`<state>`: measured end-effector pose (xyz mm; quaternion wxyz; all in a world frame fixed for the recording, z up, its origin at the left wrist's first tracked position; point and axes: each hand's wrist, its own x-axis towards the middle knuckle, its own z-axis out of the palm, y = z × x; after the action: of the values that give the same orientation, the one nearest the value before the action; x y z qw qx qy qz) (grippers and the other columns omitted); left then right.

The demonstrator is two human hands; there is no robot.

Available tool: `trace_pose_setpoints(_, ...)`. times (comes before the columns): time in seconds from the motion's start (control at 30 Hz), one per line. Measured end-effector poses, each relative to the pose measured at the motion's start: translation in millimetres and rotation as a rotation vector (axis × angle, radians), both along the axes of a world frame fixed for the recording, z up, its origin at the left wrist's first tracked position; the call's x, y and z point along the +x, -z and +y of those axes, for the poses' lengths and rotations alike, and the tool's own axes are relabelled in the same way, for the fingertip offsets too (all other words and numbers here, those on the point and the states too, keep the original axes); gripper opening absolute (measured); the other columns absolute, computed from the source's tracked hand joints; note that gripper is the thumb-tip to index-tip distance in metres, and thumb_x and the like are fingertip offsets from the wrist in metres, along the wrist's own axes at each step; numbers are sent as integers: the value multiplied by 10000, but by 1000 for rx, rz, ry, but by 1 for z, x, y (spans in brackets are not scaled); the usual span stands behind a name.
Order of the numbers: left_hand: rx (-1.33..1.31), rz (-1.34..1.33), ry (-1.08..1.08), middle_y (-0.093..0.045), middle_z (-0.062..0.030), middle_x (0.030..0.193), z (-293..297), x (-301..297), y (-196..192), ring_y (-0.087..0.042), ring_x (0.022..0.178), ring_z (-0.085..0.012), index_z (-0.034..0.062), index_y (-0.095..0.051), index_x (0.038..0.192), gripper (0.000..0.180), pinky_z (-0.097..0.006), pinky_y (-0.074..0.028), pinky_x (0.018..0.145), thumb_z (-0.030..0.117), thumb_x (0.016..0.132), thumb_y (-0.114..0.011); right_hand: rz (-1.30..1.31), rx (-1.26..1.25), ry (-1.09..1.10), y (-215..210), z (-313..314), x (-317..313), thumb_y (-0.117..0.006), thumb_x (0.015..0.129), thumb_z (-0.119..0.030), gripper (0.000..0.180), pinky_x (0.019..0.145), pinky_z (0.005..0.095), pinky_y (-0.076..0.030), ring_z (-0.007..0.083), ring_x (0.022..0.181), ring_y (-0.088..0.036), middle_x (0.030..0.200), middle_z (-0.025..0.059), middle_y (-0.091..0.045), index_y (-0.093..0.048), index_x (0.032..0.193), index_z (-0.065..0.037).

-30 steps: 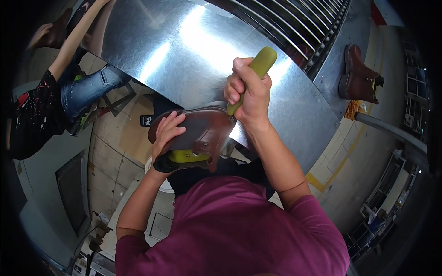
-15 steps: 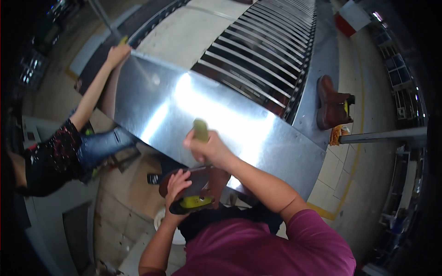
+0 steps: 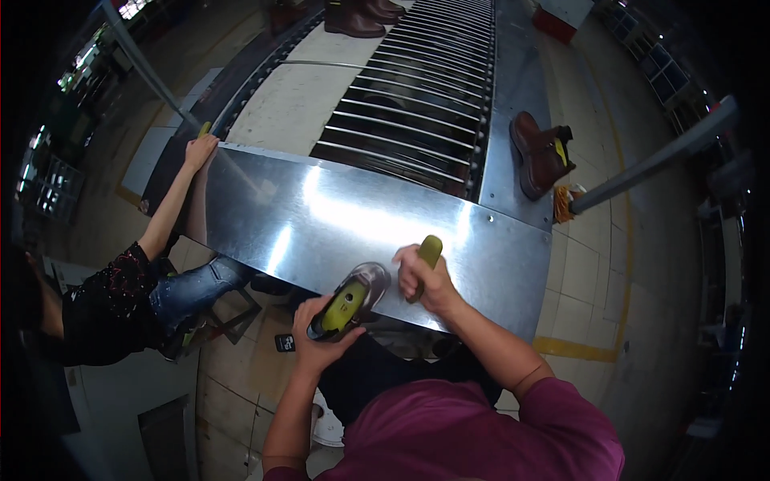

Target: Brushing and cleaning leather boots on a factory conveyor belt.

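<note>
1. Your left hand (image 3: 314, 343) gripped the boot (image 3: 350, 301) from below, its opening turned up at you, at the near edge of the steel table (image 3: 321, 216).
2. Your right hand (image 3: 421, 276) was closed round a yellow-handled tool (image 3: 428, 255) just beside the boot, prob. so the left could steady it.
3. Another boot (image 3: 539, 152) sat well apart by the rollers (image 3: 417, 96).

Tool (image 3: 427, 255) working end hidden behind right hand (image 3: 421, 280); shoe (image 3: 346, 301) toe blurred, heel covered by left hand (image 3: 317, 341); top boots (image 3: 365, 14) cut off by edge.
</note>
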<state>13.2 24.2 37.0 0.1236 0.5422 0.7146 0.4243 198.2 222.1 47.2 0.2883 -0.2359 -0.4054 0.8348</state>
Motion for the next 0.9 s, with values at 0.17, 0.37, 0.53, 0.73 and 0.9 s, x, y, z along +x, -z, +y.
trace_pose_setpoints(0.17, -61, -329, 52, -480, -229, 1554, 4, 6, 18, -451, 1453, -372, -21, -488, 1481, 956, -442, -367, 1189, 436, 757, -913, -60, 158, 267, -23, 21, 18, -671, 980, -189, 436, 610, 329, -501, 166, 623, -592, 713, 54, -570, -548, 1340, 25)
trace_pose_setpoints(0.37, -86, -448, -35, -595, -197, 1390, -6, 10, 62, -600, 1263, -315, -23, -519, 1446, 800, -371, -470, 1076, 241, 788, -889, 197, 4, 397, -17, 26, 1, -682, 988, -208, 398, 589, 335, -498, 161, 594, -565, 656, 27, -503, -581, 1309, 6)
trace_pose_setpoints(0.53, -18, -333, -74, -685, -114, 1238, -14, 24, 64, -663, 1122, -240, 19, -589, 1362, 587, -343, -529, 964, 175, 850, -829, 337, -202, 456, 0, 34, -27, -710, 976, -245, 251, 463, 320, -412, 145, 463, -472, 562, 19, -448, -612, 960, -14)
trace_pose_setpoints(0.73, -58, -361, -94, -602, -134, 1412, -32, 24, 78, -581, 1290, -277, 36, -516, 1455, 629, -378, -467, 1080, 193, 907, -783, 399, -252, 411, 6, 46, -59, -674, 999, -298, 278, 483, 323, -396, 147, 476, -444, 564, 8, -415, -589, 917, -46)
trace_pose_setpoints(0.9, -196, -299, -65, -546, -125, 1461, -42, 15, 75, -521, 1334, -257, 19, -463, 1490, 673, -385, -413, 1129, 187, 920, -779, 369, -270, 335, 7, 46, -75, -683, 993, -292, 281, 470, 311, -380, 138, 468, -430, 564, 2, -410, -576, 896, -51)
